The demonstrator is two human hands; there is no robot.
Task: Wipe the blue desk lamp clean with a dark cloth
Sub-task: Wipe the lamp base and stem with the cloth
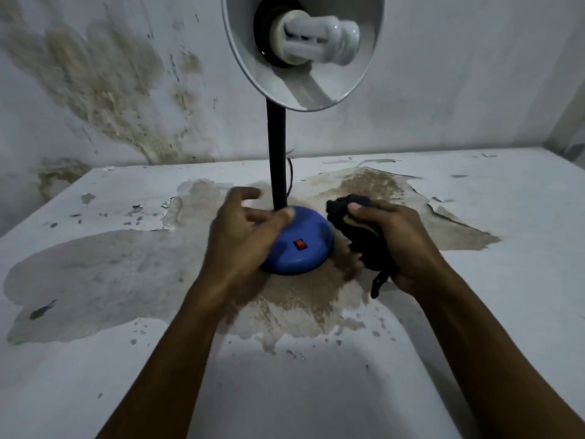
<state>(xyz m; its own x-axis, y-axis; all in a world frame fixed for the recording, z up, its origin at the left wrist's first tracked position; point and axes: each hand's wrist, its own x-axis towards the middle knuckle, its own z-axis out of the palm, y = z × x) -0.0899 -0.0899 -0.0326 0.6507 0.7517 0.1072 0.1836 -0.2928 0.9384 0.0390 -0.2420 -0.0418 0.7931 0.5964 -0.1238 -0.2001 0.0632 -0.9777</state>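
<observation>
Lamp base under left hand; right hand grips cloth.

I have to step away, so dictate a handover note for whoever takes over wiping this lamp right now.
Left hand: rests on the lamp base, thumb by the black neck, steadying it.
Right hand: grips the bunched dark cloth just right of the base.
The lamp stands upright on the stained white table, shade facing the camera.
Done: cannot tell what has been wiped.
Left: base, neck, shade.
</observation>
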